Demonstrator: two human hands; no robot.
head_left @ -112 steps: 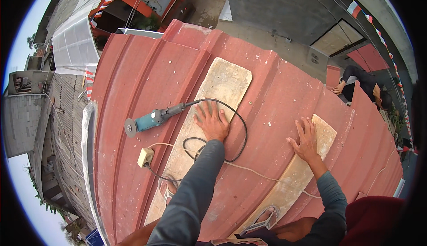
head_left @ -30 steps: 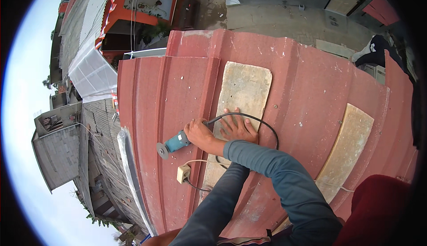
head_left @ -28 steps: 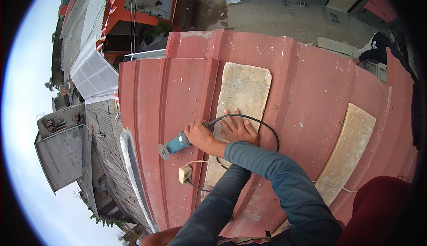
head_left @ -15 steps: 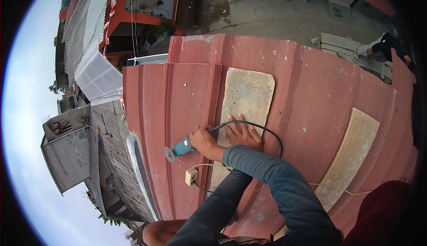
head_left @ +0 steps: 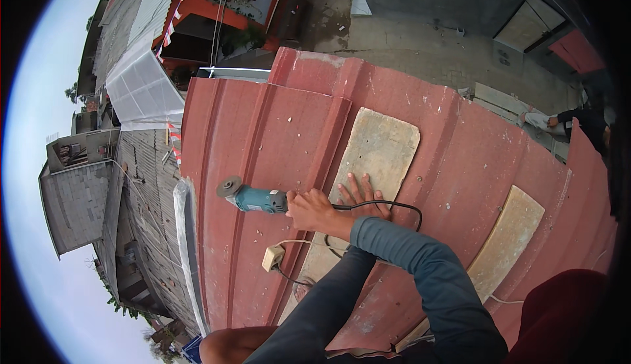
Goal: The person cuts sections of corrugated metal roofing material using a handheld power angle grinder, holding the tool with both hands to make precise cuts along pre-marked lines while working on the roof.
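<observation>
My right hand (head_left: 309, 207) grips a teal angle grinder (head_left: 256, 199) by its rear end, with the cutting disc (head_left: 229, 186) pointing left over the red ribbed roof sheet. My left hand (head_left: 360, 193) lies flat and open on a pale worn board (head_left: 378, 139), behind my crossed right arm. A black power cord (head_left: 414, 209) loops from the grinder across the board. Below the grinder, a cream socket block (head_left: 272, 256) with cables sits on the red sheet. A second pale board (head_left: 513, 226) lies on the roof to the right.
The roof (head_left: 460, 167) drops off at the top edge to a concrete yard (head_left: 420, 48). Another person (head_left: 585, 124) bends below the roof's right end. A white-lined gutter edge (head_left: 184, 226) runs along the left, beside grey corrugated roofs (head_left: 144, 219). Hanging wires and bunting are at top left.
My right hand took hold of the grinder, crossing over my left arm. Most recently the grinder swung upward, its disc rising to the upper left. My left hand stays spread on the board.
</observation>
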